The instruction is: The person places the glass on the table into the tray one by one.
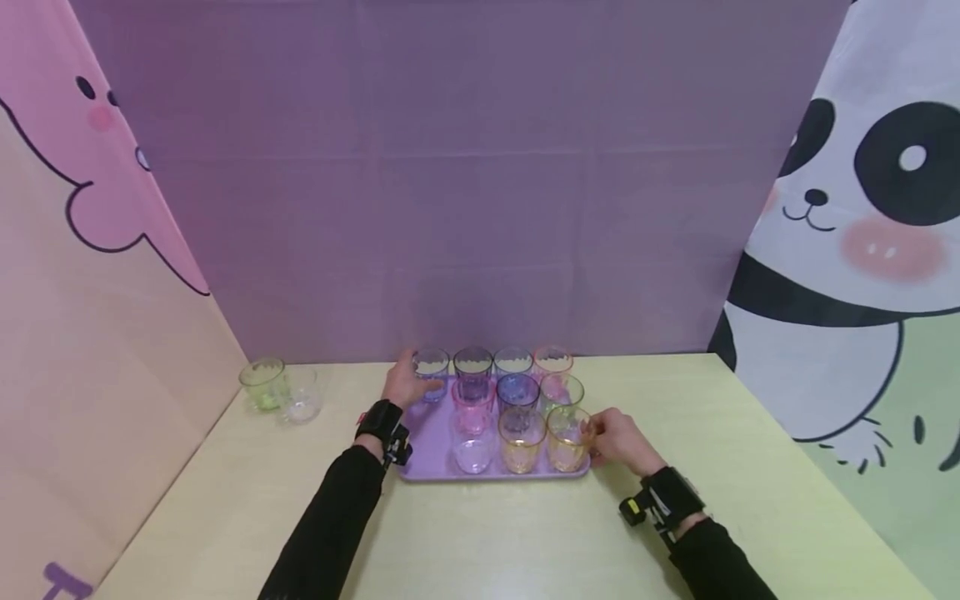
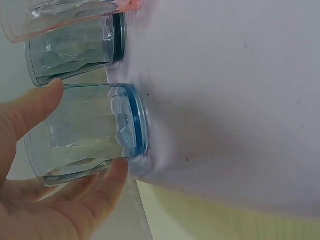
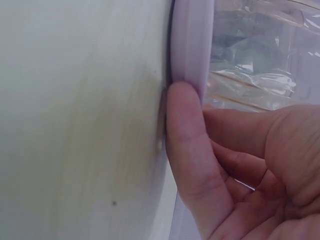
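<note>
My left hand (image 1: 407, 385) holds a clear glass with a blue base (image 2: 95, 130) at the back left corner of the purple tray (image 1: 431, 437). In the left wrist view, the thumb lies on one side of it and the fingers on the other; its base is against or very near the tray. At the tray's front right corner, my right hand (image 1: 622, 440) grips the tray's edge (image 3: 192, 45), its fingertips close beside a yellow glass (image 1: 567, 442). Whether they touch that glass is hard to see.
Several tinted glasses stand in rows on the tray, among them a pink glass (image 1: 472, 404), a dark blue glass (image 1: 517, 392) and a clear glass (image 1: 473, 450). A green glass (image 1: 262, 383) and another clear glass (image 1: 302, 400) stand on the table (image 1: 247, 500) at left.
</note>
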`<state>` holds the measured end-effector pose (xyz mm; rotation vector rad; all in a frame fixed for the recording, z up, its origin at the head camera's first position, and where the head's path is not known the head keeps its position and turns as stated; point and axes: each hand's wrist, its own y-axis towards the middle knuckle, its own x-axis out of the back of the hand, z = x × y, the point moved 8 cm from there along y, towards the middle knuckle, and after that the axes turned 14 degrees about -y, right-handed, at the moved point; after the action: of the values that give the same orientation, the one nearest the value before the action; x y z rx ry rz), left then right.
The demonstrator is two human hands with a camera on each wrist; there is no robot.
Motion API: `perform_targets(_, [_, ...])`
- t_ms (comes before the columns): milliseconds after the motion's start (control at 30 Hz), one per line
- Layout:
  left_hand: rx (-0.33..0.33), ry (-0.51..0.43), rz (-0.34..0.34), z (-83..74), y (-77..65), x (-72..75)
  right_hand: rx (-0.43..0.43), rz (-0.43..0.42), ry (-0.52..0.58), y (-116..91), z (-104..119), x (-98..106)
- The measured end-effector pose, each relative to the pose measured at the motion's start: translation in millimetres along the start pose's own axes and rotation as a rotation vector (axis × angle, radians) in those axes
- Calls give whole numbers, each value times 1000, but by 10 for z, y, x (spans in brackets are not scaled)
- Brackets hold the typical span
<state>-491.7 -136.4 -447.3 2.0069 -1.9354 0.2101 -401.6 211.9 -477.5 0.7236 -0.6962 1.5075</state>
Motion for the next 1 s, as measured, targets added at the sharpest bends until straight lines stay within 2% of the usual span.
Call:
perform_targets(300, [-9,103,50,58,-26,-23,-15,-1,-9,13,-12,-2])
perform_targets(433, [-9,114,52,60,-48,12,-13,1,-10,6,-8,-2])
perform_targets(567, [-30,87,32,35,-83,100,-13,4,-7,8,-17,-14])
perform_targets(700, [-61,59,-34,-4,-115,252,-22,6,-5,14,-30,-24])
perform_targets(833, [-80,-1,-153,-11,-150,484,-26,2,-7,17,-32,-17])
perform_targets(1000, [-134,-72,-296,27,-262,816,-26,8,0,21,-31,-20])
